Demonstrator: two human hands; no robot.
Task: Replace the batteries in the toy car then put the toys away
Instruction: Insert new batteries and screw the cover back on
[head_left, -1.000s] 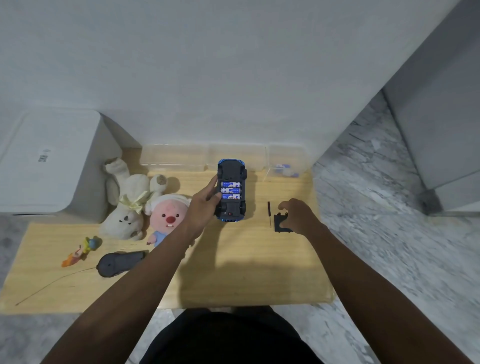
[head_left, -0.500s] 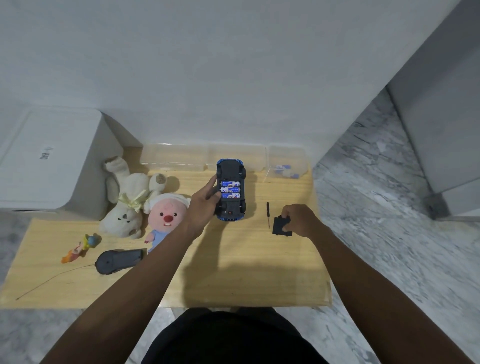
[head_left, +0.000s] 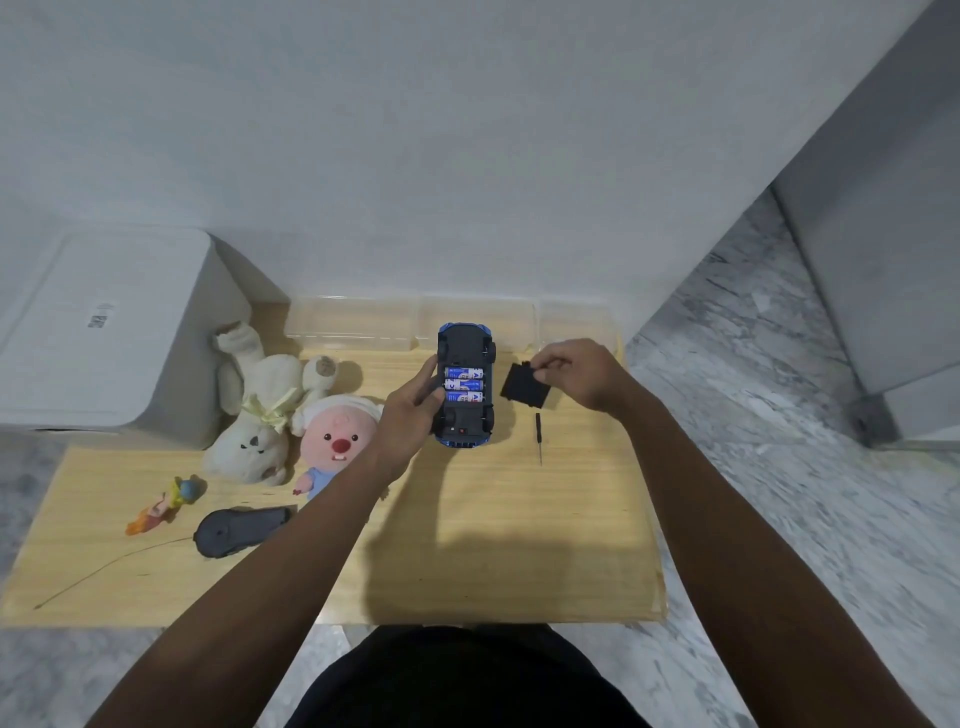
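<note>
The right hand (head_left: 574, 374) pinches the black battery cover (head_left: 524, 385) by its upper edge between thumb and curled fingers; a second ago that cover lay flat on the wooden table (head_left: 519, 545) under the same hand, and it is now lifted and carried up beside the toy car (head_left: 465, 384), just right of it and tilted. The left hand (head_left: 413, 410) grips the car's left flank as before, holding it upside down on the table with three batteries (head_left: 464, 385) showing in the open bay. With cells seated and the cover in the air, closing the bay looks like the step in hand, though whether these are the fresh cells I cannot tell. The small screwdriver (head_left: 538, 439) lies below the cover. The plush toys (head_left: 291, 415) and the remote (head_left: 241, 530) wait at the left.
</note>
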